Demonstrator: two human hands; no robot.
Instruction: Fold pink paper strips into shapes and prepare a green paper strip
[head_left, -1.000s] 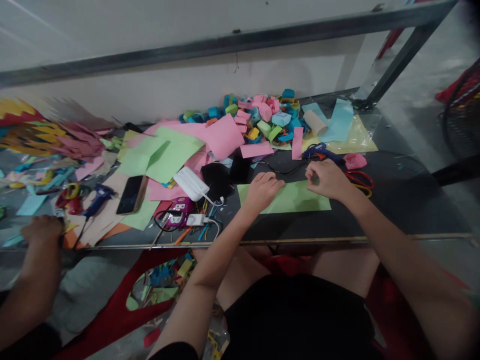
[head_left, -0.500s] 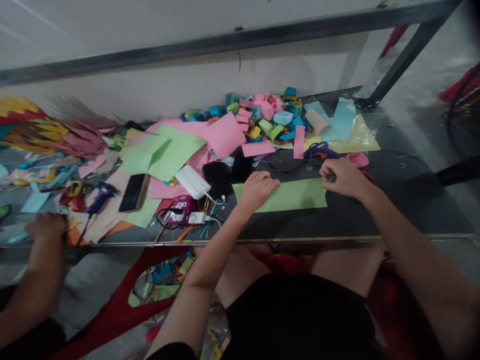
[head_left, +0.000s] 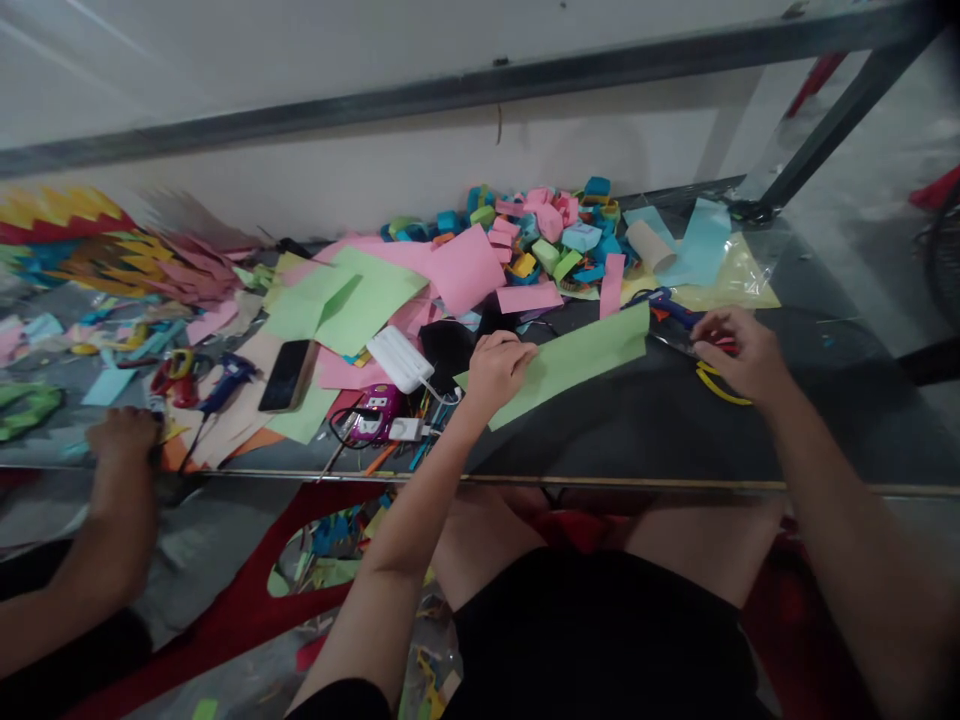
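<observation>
My left hand (head_left: 500,370) is closed on the left part of a pale green paper strip (head_left: 585,352). The strip lies slanted over the dark tabletop, its far right end curled up a little. To the right of the strip, my right hand (head_left: 735,350) has its fingers curled at the handles of a pair of scissors (head_left: 721,384) with red and yellow grips. The scissor blades point left toward the strip's end. Just behind them lies a blue glue gun (head_left: 670,306).
Paper rings (head_left: 551,230) are heaped along the wall, beside a cardboard tube (head_left: 651,246). Left of me are green sheets (head_left: 367,298), a phone (head_left: 287,376), a white power bank (head_left: 400,358) and a purple power strip (head_left: 379,412). Another person's hand (head_left: 124,435) rests at the far left.
My right hand has let go of the strip's right end and moved right to the scissors. The strip now slants upward to the right. The view has shifted slightly.
</observation>
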